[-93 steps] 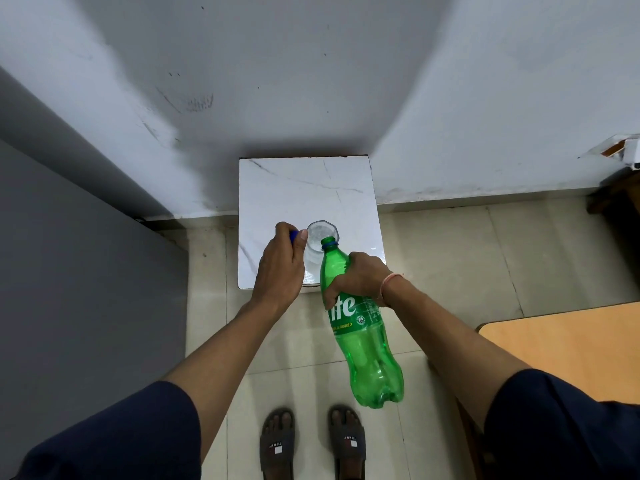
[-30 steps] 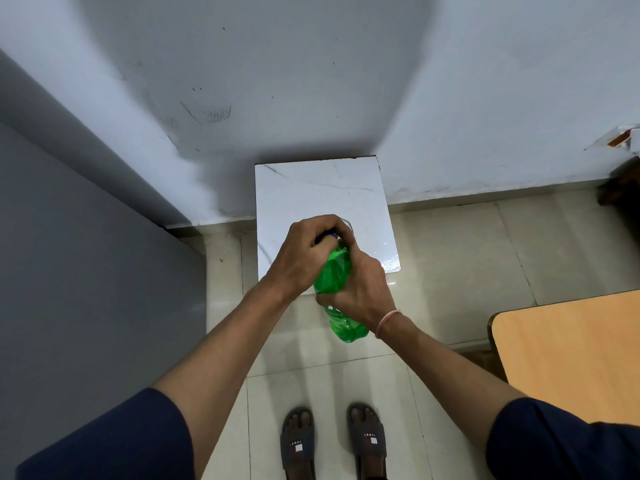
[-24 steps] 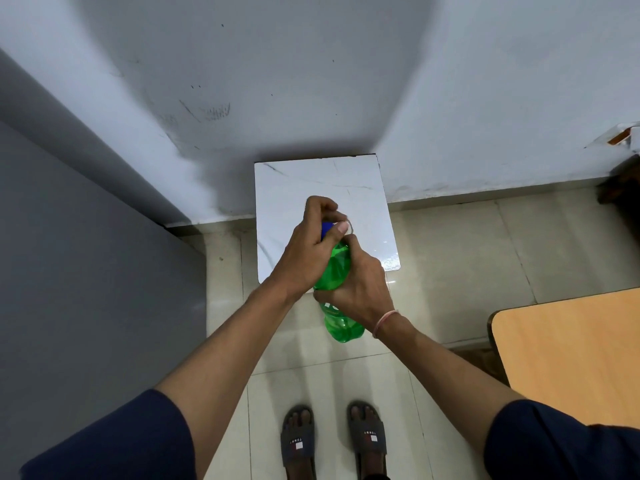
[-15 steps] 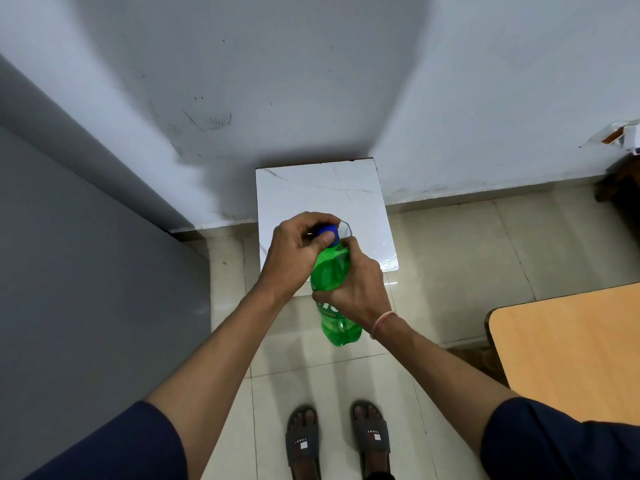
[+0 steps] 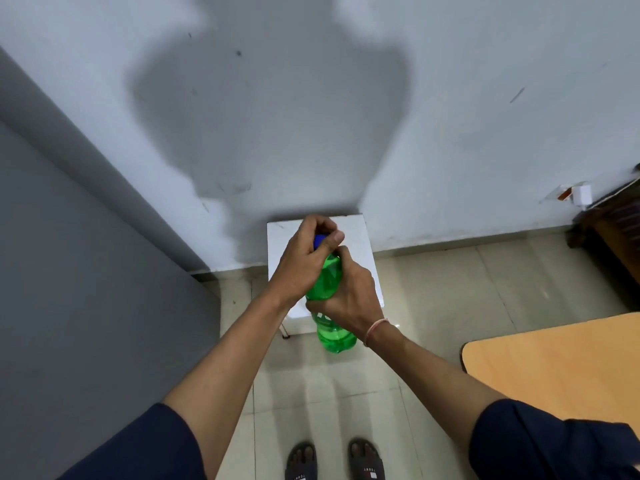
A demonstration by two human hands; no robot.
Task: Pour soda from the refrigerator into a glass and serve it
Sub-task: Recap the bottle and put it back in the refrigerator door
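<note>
I hold a green soda bottle (image 5: 329, 278) upright in front of me, above the small white marble-top table (image 5: 360, 237). My right hand (image 5: 349, 299) grips the bottle around its upper body. My left hand (image 5: 304, 261) is closed over the blue cap (image 5: 319, 241) on the bottle's neck. The glass is hidden behind my hands and the bottle.
A grey panel (image 5: 69, 306) fills the left side. A light wooden table (image 5: 561, 368) juts in at the right, with dark wooden furniture (image 5: 620, 233) beyond it against the white wall. My sandalled feet (image 5: 334, 460) stand on the tiled floor.
The bottle, tilted over the glass three seconds ago, now stands upright with the blue cap on its neck under my left hand. The view has tipped upward, showing more wall.
</note>
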